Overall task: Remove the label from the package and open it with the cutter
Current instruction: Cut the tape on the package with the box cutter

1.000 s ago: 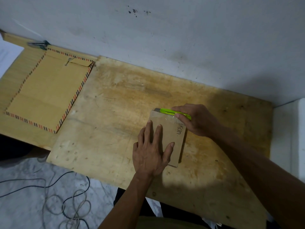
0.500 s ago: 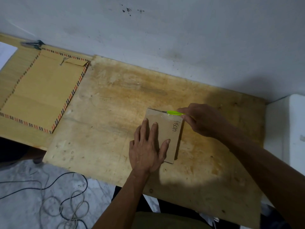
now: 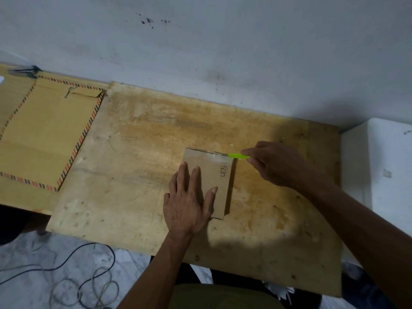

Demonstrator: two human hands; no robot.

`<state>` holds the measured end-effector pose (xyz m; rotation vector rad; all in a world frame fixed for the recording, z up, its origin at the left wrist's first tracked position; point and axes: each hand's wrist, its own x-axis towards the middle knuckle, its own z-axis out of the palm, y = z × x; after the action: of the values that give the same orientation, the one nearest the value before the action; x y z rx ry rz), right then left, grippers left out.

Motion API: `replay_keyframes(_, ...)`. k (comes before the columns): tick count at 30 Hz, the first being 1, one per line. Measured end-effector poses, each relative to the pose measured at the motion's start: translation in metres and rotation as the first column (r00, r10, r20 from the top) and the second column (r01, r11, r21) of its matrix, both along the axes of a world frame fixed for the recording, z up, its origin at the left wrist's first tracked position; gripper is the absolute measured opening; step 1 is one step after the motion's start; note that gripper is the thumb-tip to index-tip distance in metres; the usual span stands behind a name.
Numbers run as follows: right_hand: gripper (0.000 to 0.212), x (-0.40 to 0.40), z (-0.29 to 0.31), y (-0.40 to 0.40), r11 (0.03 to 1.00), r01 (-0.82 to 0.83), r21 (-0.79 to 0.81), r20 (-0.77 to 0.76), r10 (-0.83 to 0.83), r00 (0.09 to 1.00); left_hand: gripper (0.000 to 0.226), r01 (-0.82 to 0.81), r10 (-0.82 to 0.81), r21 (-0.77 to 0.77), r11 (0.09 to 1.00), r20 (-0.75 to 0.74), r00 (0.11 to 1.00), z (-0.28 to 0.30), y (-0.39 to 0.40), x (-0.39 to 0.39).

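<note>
Two hands worked the cardboard package on the plywood board: left hand pressed flat, right hand pinched the green cutter at its far taped edge. A slipping blade could gash contents.

Striped-edged brown envelope on the worn plywood board, cables on the floor.

I see everything through one wide-angle camera on my head, looking forward and steeply down at the wooden board from close above. It faces the grey wall behind; my forearms enter from the bottom edge, and the floor cables show lower left.
</note>
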<state>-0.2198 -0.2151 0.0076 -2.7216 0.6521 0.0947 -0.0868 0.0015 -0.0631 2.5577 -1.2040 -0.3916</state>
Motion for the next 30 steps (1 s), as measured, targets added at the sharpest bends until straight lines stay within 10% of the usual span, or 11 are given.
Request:
replay_keyframes(20,0.025,-0.042,-0.011,-0.003,0.946,0.251,0.205,0.12,-0.278,0.953,0.074,0.021,-0.02,0.024,0.999,-0.039,0.999,-0.001,0.001,0.002)
replay_keyframes(30,0.012,-0.016,-0.016,0.097,0.5,0.589,0.634,0.147,-0.826,0.544,0.068,0.041,-0.038,0.016,0.999,-0.161,0.986,0.007,0.001,0.009)
